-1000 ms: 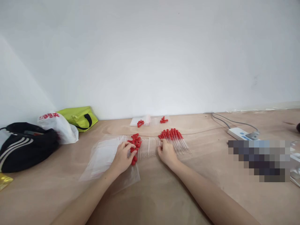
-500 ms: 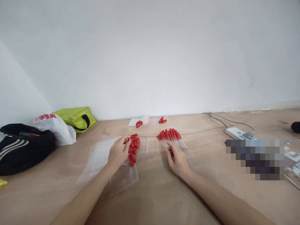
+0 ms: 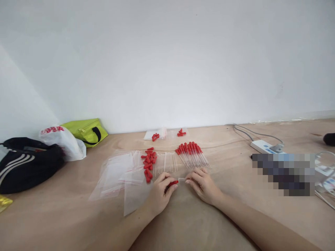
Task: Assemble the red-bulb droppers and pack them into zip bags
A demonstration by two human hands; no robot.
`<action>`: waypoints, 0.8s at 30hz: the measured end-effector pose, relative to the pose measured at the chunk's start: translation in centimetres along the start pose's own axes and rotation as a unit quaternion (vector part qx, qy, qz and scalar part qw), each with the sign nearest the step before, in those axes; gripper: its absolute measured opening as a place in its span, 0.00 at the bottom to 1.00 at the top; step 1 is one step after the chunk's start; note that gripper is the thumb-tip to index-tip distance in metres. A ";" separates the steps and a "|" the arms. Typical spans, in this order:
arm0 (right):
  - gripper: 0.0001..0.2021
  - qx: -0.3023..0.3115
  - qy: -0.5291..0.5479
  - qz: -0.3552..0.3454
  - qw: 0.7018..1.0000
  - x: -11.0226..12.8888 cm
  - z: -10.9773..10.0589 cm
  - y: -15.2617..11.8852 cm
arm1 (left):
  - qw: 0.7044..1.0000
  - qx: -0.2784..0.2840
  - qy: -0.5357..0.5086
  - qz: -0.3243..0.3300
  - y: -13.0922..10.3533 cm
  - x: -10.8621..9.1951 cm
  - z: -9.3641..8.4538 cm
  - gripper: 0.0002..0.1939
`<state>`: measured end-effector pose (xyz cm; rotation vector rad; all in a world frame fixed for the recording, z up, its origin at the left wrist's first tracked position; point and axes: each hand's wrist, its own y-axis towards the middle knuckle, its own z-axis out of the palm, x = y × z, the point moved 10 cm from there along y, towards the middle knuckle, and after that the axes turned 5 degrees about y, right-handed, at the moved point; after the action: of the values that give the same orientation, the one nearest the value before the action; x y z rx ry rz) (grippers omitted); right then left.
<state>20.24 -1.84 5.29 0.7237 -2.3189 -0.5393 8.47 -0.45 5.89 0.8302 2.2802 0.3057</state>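
Note:
My left hand [image 3: 159, 196] is closed around a red rubber bulb [image 3: 173, 182], its mouth pointing right. My right hand [image 3: 203, 184] pinches a thin clear dropper tube [image 3: 182, 179], most of it hidden by the fingers. The tube's end meets the bulb's mouth; I cannot tell whether it is inside. Beyond my left hand lies a pile of loose red bulbs [image 3: 148, 161], with a row of clear tubes [image 3: 164, 162] to its right. Past my right hand, several droppers with red bulbs fitted [image 3: 192, 150] lie fanned side by side.
Clear zip bags [image 3: 111, 170] lie flat at left. Near the wall are small bags with red bulbs [image 3: 155, 136]. A black bag [image 3: 28, 167], a white plastic bag [image 3: 61, 143] and a green bag [image 3: 86, 130] stand far left. A power strip [image 3: 261, 146] with cables is at right.
My left hand has moved from the bulb pile toward me and right, now holding a red bulb. The right hand has come slightly nearer, and the tube and bulb are brought together.

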 end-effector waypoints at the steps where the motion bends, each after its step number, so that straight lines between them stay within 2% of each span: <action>1: 0.10 0.005 0.000 -0.001 1.000 0.1 0.2 0.1 | 1.000 0.000 0.000 0.000 0.0 0.0 0.0 0.06; 7: 0.10 0.029 -0.003 -0.002 1.000 0.3 0.5 0.1 | 1.000 0.005 -0.004 -0.002 0.0 0.1 0.2 0.06; 12: 0.08 0.023 0.005 -0.019 1.000 0.5 0.4 0.1 | 1.000 0.013 -0.007 0.004 -0.1 -0.2 0.2 0.07; 19: 0.12 0.029 0.097 -0.027 0.994 0.5 0.6 -0.1 | 1.000 0.017 -0.006 0.023 -0.2 -0.3 0.3 0.10; 24: 0.12 0.049 0.073 -0.015 0.996 0.2 1.0 -0.1 | 0.999 0.043 -0.007 0.027 -0.3 -0.3 0.7 0.11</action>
<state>19.53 -1.85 4.61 0.8174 -2.2142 -0.3752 8.97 -0.91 5.40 0.9350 2.2732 0.2270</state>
